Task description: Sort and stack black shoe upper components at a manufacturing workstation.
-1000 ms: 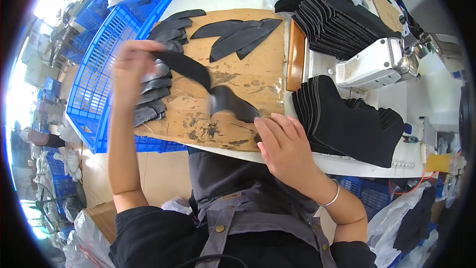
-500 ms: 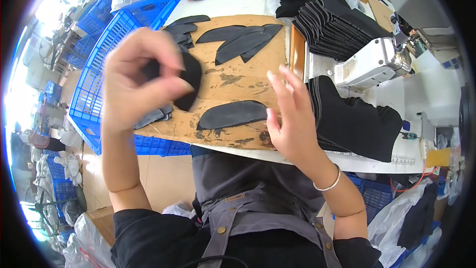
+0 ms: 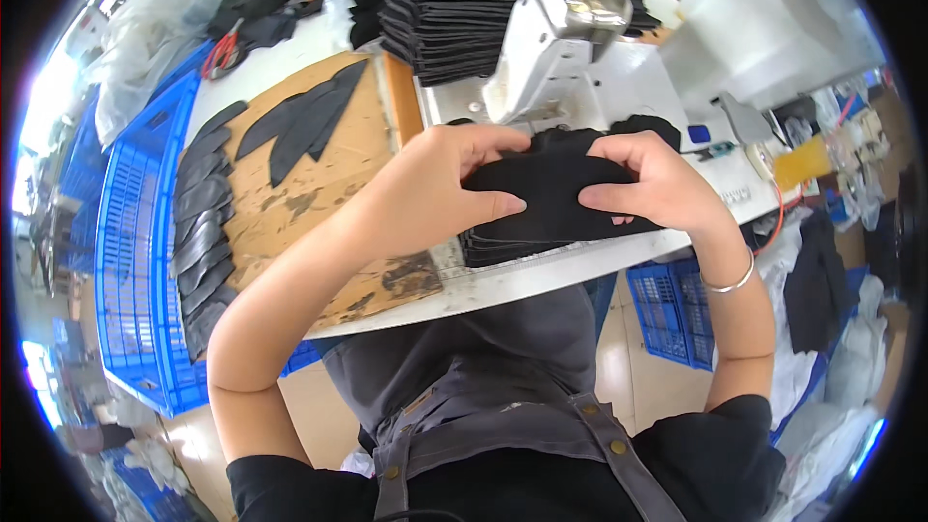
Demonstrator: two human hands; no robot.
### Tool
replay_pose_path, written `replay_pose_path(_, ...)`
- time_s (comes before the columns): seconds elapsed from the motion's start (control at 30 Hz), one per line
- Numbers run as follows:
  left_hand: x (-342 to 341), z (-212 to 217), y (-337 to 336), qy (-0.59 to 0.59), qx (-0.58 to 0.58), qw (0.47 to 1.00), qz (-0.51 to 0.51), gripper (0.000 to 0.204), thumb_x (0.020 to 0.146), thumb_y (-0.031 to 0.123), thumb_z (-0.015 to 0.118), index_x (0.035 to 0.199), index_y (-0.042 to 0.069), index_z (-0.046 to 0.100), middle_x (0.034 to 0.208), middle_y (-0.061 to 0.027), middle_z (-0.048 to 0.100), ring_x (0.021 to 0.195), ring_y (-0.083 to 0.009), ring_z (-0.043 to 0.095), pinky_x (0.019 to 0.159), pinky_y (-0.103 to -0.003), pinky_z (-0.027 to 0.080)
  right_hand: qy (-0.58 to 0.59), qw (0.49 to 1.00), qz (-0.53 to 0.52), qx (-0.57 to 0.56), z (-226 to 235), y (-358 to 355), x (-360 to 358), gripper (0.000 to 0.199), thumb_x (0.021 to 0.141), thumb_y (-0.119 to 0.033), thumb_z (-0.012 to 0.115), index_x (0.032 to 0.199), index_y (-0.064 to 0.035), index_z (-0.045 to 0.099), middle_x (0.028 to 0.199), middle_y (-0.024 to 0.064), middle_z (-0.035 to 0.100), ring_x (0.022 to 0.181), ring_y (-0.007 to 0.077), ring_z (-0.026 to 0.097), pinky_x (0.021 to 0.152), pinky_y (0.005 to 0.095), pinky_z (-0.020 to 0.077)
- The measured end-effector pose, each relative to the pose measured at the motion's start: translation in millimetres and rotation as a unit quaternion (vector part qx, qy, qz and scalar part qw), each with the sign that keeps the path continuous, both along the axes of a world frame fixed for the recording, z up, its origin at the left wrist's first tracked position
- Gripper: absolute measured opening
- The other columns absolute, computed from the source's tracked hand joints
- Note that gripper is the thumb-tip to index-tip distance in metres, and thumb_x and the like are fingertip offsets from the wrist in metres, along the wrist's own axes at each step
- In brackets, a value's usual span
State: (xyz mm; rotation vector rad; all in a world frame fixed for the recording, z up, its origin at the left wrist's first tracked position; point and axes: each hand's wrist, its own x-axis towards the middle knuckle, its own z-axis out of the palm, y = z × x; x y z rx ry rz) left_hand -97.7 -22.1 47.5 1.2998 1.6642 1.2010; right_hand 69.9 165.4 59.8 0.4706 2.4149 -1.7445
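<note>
Black piece gripped at both ends, above the counter's near edge.
The left hand (image 3: 433,182) and right hand (image 3: 667,182) each had their fingers closed on the black piece (image 3: 553,191), thumbs on its face. It lay over a black stack (image 3: 498,251) by the counter's (image 3: 454,302) near edge, in front of the white sewing machine (image 3: 556,43). The piece looked light, soft and bendable, matt rather than slippery, and hardly fragile; it would probably have sagged if lifted from one end. A thumb-and-finger hold at each end seemed best, keeping the middle flat and the layers beneath out of the grip.
</note>
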Motion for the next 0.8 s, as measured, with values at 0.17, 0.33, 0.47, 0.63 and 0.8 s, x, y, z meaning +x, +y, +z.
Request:
replay_pose_path(0.17, 12, -13, 44, 0.069, -0.158, 0.981, -0.087, 0.025, 0.083, 0.013, 0.069, 0.102, -0.004, 0.064, 0.072, -0.0023, 0.063, 0.065, -0.0057, 0.050, 0.058, -0.024, 0.043, -0.011, 0.996, 0.008, 0.086, -19, 22, 24, 0.021, 0.079, -0.012, 0.075, 0.083, -0.0001, 0.058, 0.065, -0.0045, 0.048, 0.057, 0.0022, 0.045, 0.046, 0.0232, 0.0408)
replay_pose_path(0.33, 32, -17, 47, 0.140, -0.042, 0.986, -0.083, 0.028, 0.085, 0.021, 0.068, 0.089, -0.005, 0.061, 0.064, -0.0108, 0.057, 0.058, -0.0118, 0.052, 0.054, -0.031, 0.042, -0.043, 0.998, -0.032, 0.020, -16, 14, 43, 0.021, 0.082, -0.013, 0.073, 0.084, 0.0003, 0.058, 0.068, -0.0014, 0.056, 0.056, 0.0041, 0.053, 0.047, 0.0228, 0.0443)
replay_pose_path(0.47, 43, -20, 31, 0.128, -0.014, 0.980, -0.149, 0.025, 0.085, 0.021, 0.068, 0.092, -0.002, 0.061, 0.068, -0.0172, 0.059, 0.056, -0.0266, 0.055, 0.056, -0.034, 0.044, -0.014, 0.992, 0.065, 0.111, -15, 2, 57, 0.028, 0.084, -0.020, 0.071, 0.092, 0.0050, 0.060, 0.073, 0.0127, 0.064, 0.062, 0.0180, 0.063, 0.061, 0.0310, 0.0485)
replay_pose_path(0.63, 36, -20, 44, 0.184, -0.035, 0.981, -0.044, 0.027, 0.083, 0.020, 0.069, 0.093, -0.004, 0.061, 0.070, -0.0178, 0.060, 0.058, -0.0242, 0.055, 0.055, -0.034, 0.044, 0.017, 0.994, 0.002, 0.106, -20, 13, 38, 0.021, 0.082, -0.013, 0.072, 0.086, 0.0022, 0.057, 0.070, 0.0074, 0.059, 0.063, 0.0111, 0.057, 0.058, 0.0269, 0.0458)
replay_pose_path(0.8, 28, -24, 49, 0.213, 0.042, 0.976, 0.015, 0.029, 0.082, 0.021, 0.070, 0.094, -0.004, 0.062, 0.068, -0.0128, 0.059, 0.057, -0.0186, 0.053, 0.055, -0.032, 0.042, -0.024, 0.998, 0.021, 0.047, -4, 31, 21, 0.026, 0.083, -0.017, 0.072, 0.086, 0.0047, 0.058, 0.071, 0.0051, 0.062, 0.061, 0.0099, 0.063, 0.053, 0.0241, 0.0516)
